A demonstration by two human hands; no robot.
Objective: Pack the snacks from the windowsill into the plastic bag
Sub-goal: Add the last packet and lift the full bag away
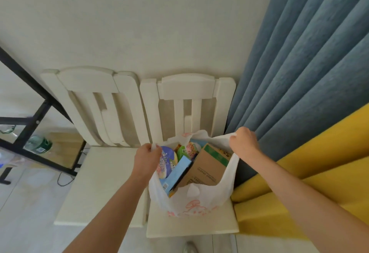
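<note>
White plastic bag [199, 205] sits on the seat of the right chair [191, 226], just beside the blue & yellow curtain [299, 73]. At its left handle the left hand [147, 158] pinches w/ curled fingers. The right hand [243, 143] grips the right handle in a closed fist. Inside: cardboard box [209, 167], blue box [179, 170], round tub [166, 160], possibly a green pkt [180, 151].
</note>
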